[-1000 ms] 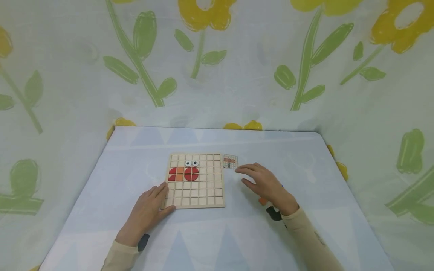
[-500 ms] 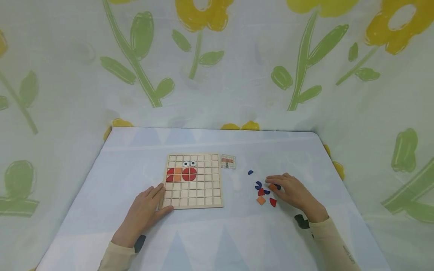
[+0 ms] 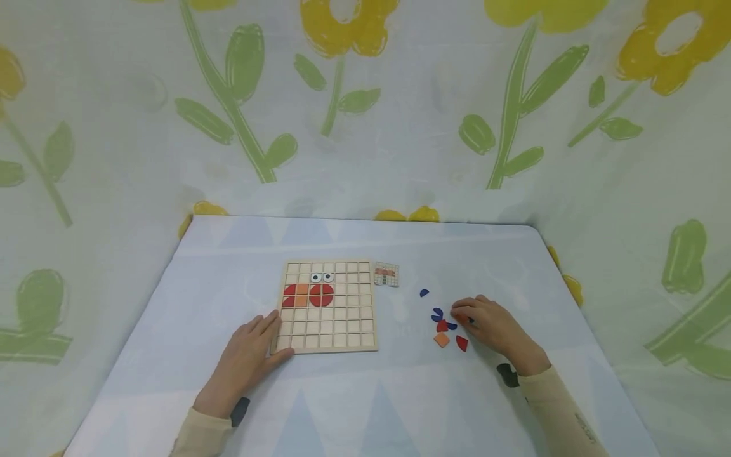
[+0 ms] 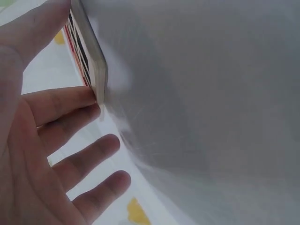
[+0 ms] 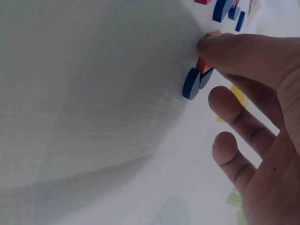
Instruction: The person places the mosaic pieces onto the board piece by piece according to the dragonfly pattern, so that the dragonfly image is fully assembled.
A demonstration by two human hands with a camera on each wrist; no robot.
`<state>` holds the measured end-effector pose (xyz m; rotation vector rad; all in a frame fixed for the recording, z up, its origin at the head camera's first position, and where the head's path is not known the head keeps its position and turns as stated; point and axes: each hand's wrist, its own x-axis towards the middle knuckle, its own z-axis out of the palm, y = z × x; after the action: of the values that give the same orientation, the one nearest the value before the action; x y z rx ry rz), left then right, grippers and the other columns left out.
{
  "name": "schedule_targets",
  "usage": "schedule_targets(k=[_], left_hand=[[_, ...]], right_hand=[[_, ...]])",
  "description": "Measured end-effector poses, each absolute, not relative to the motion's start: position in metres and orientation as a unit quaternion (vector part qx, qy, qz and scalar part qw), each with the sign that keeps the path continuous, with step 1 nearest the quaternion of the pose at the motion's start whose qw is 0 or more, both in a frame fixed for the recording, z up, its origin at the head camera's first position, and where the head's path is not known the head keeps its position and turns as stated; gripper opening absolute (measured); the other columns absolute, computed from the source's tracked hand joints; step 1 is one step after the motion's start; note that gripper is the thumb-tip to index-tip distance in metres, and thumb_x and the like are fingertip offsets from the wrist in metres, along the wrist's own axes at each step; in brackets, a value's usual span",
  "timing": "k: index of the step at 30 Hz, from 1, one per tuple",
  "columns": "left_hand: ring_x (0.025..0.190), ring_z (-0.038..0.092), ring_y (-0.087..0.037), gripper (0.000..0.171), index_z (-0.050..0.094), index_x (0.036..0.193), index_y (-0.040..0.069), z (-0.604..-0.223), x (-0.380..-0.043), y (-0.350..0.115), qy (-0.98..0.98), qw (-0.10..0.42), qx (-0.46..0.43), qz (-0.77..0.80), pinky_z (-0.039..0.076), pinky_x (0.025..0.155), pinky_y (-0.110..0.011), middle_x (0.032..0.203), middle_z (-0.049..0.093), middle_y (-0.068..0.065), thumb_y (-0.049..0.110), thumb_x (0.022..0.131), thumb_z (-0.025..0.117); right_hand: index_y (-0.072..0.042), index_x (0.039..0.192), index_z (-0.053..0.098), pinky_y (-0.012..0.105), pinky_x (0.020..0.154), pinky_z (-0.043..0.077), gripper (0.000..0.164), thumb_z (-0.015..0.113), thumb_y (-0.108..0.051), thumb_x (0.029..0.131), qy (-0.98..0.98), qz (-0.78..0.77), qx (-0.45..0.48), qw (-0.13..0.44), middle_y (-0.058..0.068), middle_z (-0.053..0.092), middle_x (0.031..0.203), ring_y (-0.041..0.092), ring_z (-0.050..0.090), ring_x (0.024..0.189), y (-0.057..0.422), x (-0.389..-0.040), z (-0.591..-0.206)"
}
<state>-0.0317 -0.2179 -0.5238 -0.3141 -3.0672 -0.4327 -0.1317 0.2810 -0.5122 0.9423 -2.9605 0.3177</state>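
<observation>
Firstly, dark lettering [image 3: 585, 428] on the right sleeve [image 3: 556, 406], too small to read; on the picture card [image 3: 386, 274], a small gridded print. Wooden grid board [image 3: 351, 327]: at two o'clock from the left hand [image 3: 245, 355], at nine o'clock from the right hand [image 3: 493, 327] and well apart from it. Fitted with white eye discs [image 3: 316, 278] and a red round [image 3: 327, 300]. Left hand: fingers extended, clasping nothing, touching the board's seven-o'clock corner. Right hand: pinching an orange piece [image 5: 204, 64]. Loose near the right hand: blue half-disc [image 3: 424, 293] at ten o'clock, red quarter [image 3: 462, 343] at eight. Picture card: just beside the board, at two o'clock.
</observation>
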Motion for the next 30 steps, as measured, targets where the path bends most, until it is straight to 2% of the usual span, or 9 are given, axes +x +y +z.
schedule_targets(k=[8,15,24,30], left_hand=[[0.137,0.044,-0.045,0.083,0.050,0.146,-0.004,-0.5254,-0.0315,-0.2164,-0.986,0.015,-0.099,-0.137,0.036,0.115,-0.060,0.153,0.047,-0.019,0.049,0.088,0.076],[0.137,0.044,-0.045,0.081,0.051,0.146,-0.003,-0.5234,-0.0322,-0.2164,-0.986,0.019,-0.098,-0.134,0.036,0.115,-0.059,0.152,0.048,-0.018,0.048,0.088,0.077],[0.137,0.044,-0.045,0.082,0.050,0.146,-0.004,-0.5242,-0.0320,-0.2164,-0.985,0.015,-0.100,-0.144,0.037,0.114,-0.060,0.153,0.047,-0.019,0.046,0.087,0.078],[0.138,0.043,-0.045,0.083,0.049,0.147,-0.003,-0.5245,-0.0315,-0.2169,-0.985,0.009,-0.096,-0.144,0.036,0.115,-0.060,0.153,0.047,-0.018,0.049,0.087,0.077]], right_hand=[[-0.013,0.107,0.079,0.034,0.079,0.060,0.024,0.085,-0.018,0.084,-0.951,0.101,0.293,0.015,0.000,0.070,0.102,0.018,0.062,0.093,0.2770,-0.1347,-0.5144],[-0.012,0.109,0.078,0.036,0.083,0.061,0.026,0.085,-0.020,0.084,-0.953,0.105,0.283,0.014,0.001,0.070,0.102,0.019,0.064,0.094,0.2752,-0.1355,-0.5150],[-0.012,0.106,0.079,0.038,0.082,0.061,0.024,0.084,-0.022,0.085,-0.965,0.122,0.230,-0.025,0.000,0.067,0.097,0.017,0.062,0.088,0.2761,-0.1373,-0.5125],[-0.011,0.104,0.079,0.030,0.072,0.057,0.022,0.083,-0.023,0.086,-0.964,0.131,0.229,-0.044,-0.003,0.063,0.090,0.013,0.055,0.078,0.2753,-0.1412,-0.5105]])
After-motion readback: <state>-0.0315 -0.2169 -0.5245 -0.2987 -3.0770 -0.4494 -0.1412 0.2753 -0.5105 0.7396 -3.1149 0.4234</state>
